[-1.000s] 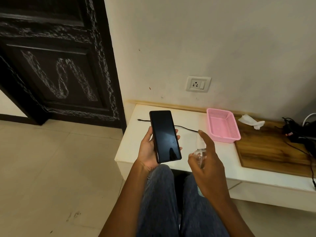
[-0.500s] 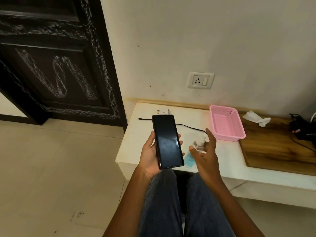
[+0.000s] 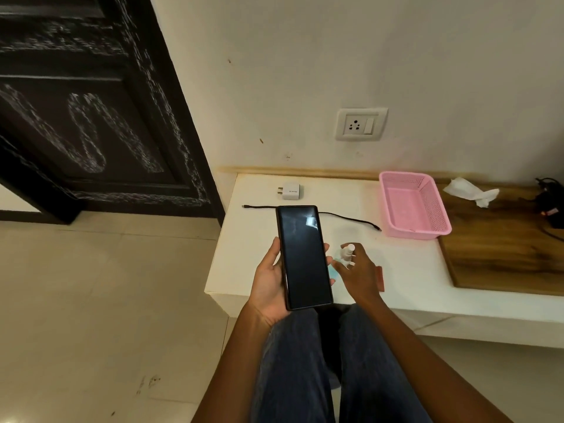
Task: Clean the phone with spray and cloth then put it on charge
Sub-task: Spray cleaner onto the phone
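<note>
White shelf point(image 3: 305, 190) stretched out ahead of both hands, and against it the change of the last second was plain: the right hand point(image 3: 360, 271), which a moment before had held the small spray bottle point(image 3: 347, 254) raised beside the phone point(image 3: 302, 257), had sunk to the shelf top just right of the left hand, the bottle going down with it. To me that looked like the spraying finished and the bottle being set aside, so wiping would come next. The glass did show a pale smear near its top, though I could not tell mist from reflection.

Beyond the right hand and off to its right sat the pink basket point(image 3: 415, 206), with a crumpled white tissue point(image 3: 471, 190) further right on the wooden board point(image 3: 500, 254). The black charging cable point(image 3: 348, 219) ran across the shelf just past the fingertips of both hands, and the white charger plug point(image 3: 290, 191) lay beyond the left one, under the wall socket point(image 3: 361, 125), unplugged.

The left hand point(image 3: 270, 282) cradled the phone screen-up, fingers and thumb curled round its edges. The right hand's fingers were loosely bent round the bottle, resting low. Something pale blue point(image 3: 332, 271), perhaps the cloth, peeked out between the two hands.
</note>
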A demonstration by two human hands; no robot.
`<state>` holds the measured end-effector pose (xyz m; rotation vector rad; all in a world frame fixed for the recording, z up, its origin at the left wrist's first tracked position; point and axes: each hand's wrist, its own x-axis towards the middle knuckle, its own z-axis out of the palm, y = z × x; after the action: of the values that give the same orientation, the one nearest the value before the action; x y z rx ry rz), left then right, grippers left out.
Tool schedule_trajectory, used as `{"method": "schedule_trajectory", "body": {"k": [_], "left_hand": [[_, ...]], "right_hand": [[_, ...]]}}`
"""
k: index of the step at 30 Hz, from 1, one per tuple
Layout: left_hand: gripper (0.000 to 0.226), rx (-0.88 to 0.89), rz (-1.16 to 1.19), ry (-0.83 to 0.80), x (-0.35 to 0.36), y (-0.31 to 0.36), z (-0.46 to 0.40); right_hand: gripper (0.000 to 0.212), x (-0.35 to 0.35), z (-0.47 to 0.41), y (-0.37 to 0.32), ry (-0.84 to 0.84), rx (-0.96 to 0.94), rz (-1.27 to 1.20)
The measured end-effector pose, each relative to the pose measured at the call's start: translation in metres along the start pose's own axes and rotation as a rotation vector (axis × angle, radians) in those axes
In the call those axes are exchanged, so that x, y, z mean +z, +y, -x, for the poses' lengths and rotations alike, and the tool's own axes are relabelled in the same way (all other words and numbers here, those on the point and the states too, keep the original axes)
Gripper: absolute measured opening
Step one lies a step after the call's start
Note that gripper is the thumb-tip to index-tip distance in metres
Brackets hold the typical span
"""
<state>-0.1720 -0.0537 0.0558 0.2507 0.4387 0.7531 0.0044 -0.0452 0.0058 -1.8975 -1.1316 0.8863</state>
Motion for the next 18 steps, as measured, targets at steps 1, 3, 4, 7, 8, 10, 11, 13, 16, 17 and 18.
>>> {"method": "schedule_trajectory", "body": {"k": [1, 3, 4, 7, 8, 10, 11, 13, 16, 17, 18], "left_hand": [[0.068, -0.005, -0.004, 0.000, -0.001, 0.000, -0.002], [0.068, -0.015, -0.008, 0.005, -0.002, -0.001, -0.005], [0.068, -0.020, -0.006, 0.008, -0.003, -0.002, -0.006], [0.068, -0.023, -0.008, 0.007, -0.005, -0.003, -0.009], [0.068, -0.024, -0.015, 0.001, -0.005, -0.003, -0.010], [0.069, -0.030, -0.023, -0.009, -0.007, -0.003, -0.011], [0.069, -0.035, -0.025, -0.011, -0.007, -0.004, -0.012], [0.070, -0.044, -0.021, -0.011, -0.007, -0.004, -0.012], [0.071, -0.060, -0.030, 0.003, -0.007, -0.006, -0.011], [0.071, -0.064, -0.033, -0.002, -0.007, -0.006, -0.010], [0.070, -0.068, -0.030, -0.007, -0.006, -0.006, -0.009]], "right_hand": [[0.047, 0.001, -0.002, 0.003, -0.010, 0.011, -0.002], [0.050, 0.003, -0.006, 0.007, -0.019, 0.020, 0.004], [0.051, 0.004, -0.007, 0.008, -0.018, 0.021, 0.008], [0.053, 0.006, -0.010, 0.008, -0.016, 0.003, 0.046], [0.052, 0.006, -0.011, 0.008, -0.020, -0.015, 0.070], [0.051, 0.007, -0.011, 0.008, -0.043, -0.045, 0.115], [0.050, 0.008, -0.012, 0.007, -0.058, -0.047, 0.126], [0.048, 0.008, -0.012, 0.006, -0.077, -0.040, 0.141], [0.052, 0.005, -0.014, 0.008, -0.112, -0.068, 0.173], [0.056, 0.003, -0.015, 0.010, -0.129, -0.080, 0.185], [0.060, 0.000, -0.016, 0.013, -0.137, -0.088, 0.196]]}}
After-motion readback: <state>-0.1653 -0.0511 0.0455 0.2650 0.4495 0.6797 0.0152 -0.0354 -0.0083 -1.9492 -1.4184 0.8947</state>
